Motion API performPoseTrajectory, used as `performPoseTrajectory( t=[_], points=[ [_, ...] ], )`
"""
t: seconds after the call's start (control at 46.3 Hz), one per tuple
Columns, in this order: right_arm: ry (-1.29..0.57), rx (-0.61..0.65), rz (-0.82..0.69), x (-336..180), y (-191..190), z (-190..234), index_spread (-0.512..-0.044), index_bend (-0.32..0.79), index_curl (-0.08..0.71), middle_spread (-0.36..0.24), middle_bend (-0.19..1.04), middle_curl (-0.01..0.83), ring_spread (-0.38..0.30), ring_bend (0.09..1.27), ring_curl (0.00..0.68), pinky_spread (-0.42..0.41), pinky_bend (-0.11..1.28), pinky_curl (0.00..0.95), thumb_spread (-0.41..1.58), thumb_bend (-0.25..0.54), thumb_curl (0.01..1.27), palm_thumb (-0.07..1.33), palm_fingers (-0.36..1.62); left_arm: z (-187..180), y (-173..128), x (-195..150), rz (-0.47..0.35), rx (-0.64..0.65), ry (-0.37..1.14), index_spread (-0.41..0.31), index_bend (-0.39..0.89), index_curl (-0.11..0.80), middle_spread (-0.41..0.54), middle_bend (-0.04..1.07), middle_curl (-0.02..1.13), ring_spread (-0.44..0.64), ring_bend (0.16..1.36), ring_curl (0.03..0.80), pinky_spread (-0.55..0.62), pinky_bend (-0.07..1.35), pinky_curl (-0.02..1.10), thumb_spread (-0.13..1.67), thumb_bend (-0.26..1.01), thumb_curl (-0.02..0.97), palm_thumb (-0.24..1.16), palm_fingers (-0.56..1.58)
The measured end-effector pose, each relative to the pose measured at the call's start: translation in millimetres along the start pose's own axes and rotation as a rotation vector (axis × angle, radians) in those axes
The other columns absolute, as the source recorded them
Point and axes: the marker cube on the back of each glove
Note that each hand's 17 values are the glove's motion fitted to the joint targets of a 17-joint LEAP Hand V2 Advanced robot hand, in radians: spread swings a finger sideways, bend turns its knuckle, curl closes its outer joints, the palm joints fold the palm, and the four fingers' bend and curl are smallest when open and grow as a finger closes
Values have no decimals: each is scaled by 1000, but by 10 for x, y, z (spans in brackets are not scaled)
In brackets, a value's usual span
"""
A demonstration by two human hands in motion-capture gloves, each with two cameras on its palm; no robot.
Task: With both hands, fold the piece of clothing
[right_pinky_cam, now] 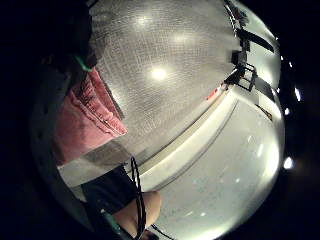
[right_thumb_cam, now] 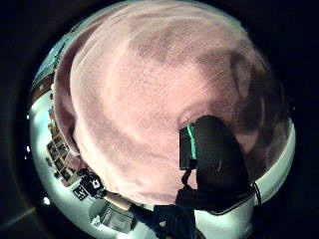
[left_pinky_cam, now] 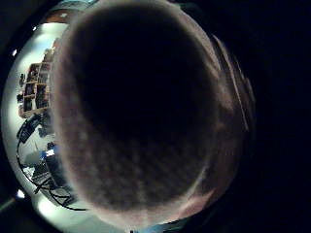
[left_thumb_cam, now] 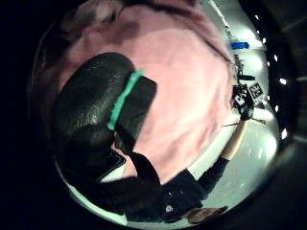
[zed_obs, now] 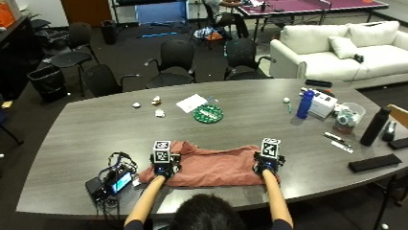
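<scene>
A salmon-pink garment (zed_obs: pixel 210 166) lies spread flat on the grey table (zed_obs: pixel 255 120) near its front edge. My left hand (zed_obs: pixel 163 165) sits on the garment's left end and my right hand (zed_obs: pixel 267 163) on its right end. In the left thumb side view my gloved thumb (left_thumb_cam: pixel 96 115) lies against the pink cloth (left_thumb_cam: pixel 192 91), and the other hand (left_thumb_cam: pixel 244 103) shows at the cloth's far end. Cloth (left_pinky_cam: pixel 146 121) covers the left little finger side view. My right thumb (right_thumb_cam: pixel 214 154) presses into the cloth (right_thumb_cam: pixel 144 94). A hemmed edge of the garment (right_pinky_cam: pixel 90 120) lies beside bare table (right_pinky_cam: pixel 175 75).
A black device with cables (zed_obs: pixel 111 181) lies left of my left hand. Farther back are a green disc (zed_obs: pixel 208 114), a white paper (zed_obs: pixel 191 102) and small white bits. A blue bottle (zed_obs: pixel 306 104), a black bottle (zed_obs: pixel 375 126) and a black case (zed_obs: pixel 375 163) stand at the right.
</scene>
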Motion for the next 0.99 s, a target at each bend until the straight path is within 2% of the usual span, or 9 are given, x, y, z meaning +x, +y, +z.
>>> performPoseTrajectory(
  t=[0.108, 0.194, 0.345, 0.367, 0.389, 0.453, 0.648, 0.777, 0.993],
  points=[
    [-46, 115, 45, -32, -50, -26, -113, 21, 167, 30, 236, 423, -72, 587, 431, -12, 678, 388, 1234, 2, 464, 584, 661, 142, -98, 1, -9, -95, 27, -32, 39, 365, 176, 129, 273, 322, 464, 397, 340, 337, 424, 1235, -50, 252, 79, 31],
    [-69, 164, -9, -117, -2, -31, -96, 43, 155, 2, 264, 433, -107, 597, 424, -73, 685, 378, 1230, 23, 472, 660, 768, 156, -121, 29, -4, -124, 46, -8, 48, 317, 230, 152, 262, 397, 476, 377, 402, 373, 415, 1198, -45, 244, 25, -92],
    [-97, 247, -82, -243, 39, -41, -126, 126, 192, -74, 268, 453, -175, 598, 432, -226, 709, 381, 1165, 73, 508, 841, 1108, 119, -163, 43, -1, -63, 40, 13, 70, 260, 286, 162, 249, 469, 497, 357, 462, 404, 400, 1164, -29, 241, -10, -124],
    [-98, 252, -76, -240, 37, -42, -135, 135, 201, -87, 277, 459, -186, 613, 440, -240, 697, 381, 1144, 74, 514, 861, 1154, 118, -159, 48, 3, -65, 45, 15, 73, 254, 290, 163, 248, 476, 499, 355, 466, 407, 399, 1161, -28, 241, -11, -125],
    [-97, 254, -66, -230, 37, -44, -129, 114, 202, -86, 260, 455, -185, 596, 438, -244, 706, 387, 1148, 67, 512, 858, 1096, 117, -152, 51, 6, -69, 48, 13, 80, 250, 293, 162, 247, 481, 499, 353, 470, 408, 397, 1158, -27, 241, -12, -124],
    [-95, 237, -46, -176, 41, -44, -159, 162, 235, -120, 291, 475, -205, 622, 455, -276, 672, 389, 1066, 67, 535, 920, 1226, 103, -99, 51, 6, -101, 59, 20, 79, 233, 307, 161, 244, 499, 512, 350, 478, 417, 395, 1152, -26, 240, -13, -121],
    [-80, 220, 24, 166, -73, -134, -202, 169, 292, -166, 306, 496, -229, 621, 463, -315, 639, 388, 836, -3, 584, 969, 1261, -18, 34, 131, 31, -148, 149, 35, 98, 204, 319, 175, 248, 506, 539, 343, 467, 437, 388, 1149, -14, 248, 9, -75],
    [-100, 263, 118, 444, -152, -316, -212, 157, 315, -175, 307, 505, -235, 626, 465, -324, 632, 389, 754, -23, 606, 984, 1263, -125, 67, 200, 52, -129, 121, 30, 113, 200, 296, 185, 257, 497, 557, 341, 450, 436, 381, 1165, -8, 257, 46, -48],
    [-216, 262, 98, 563, 68, -855, -220, 159, 345, -184, 310, 515, -239, 618, 465, -329, 629, 394, 663, -30, 633, 990, 1262, -322, 100, 197, 55, -101, 113, 22, 110, 193, 278, 183, 271, 482, 581, 334, 436, 454, 376, 1189, -13, 261, 76, -40]
  ],
)
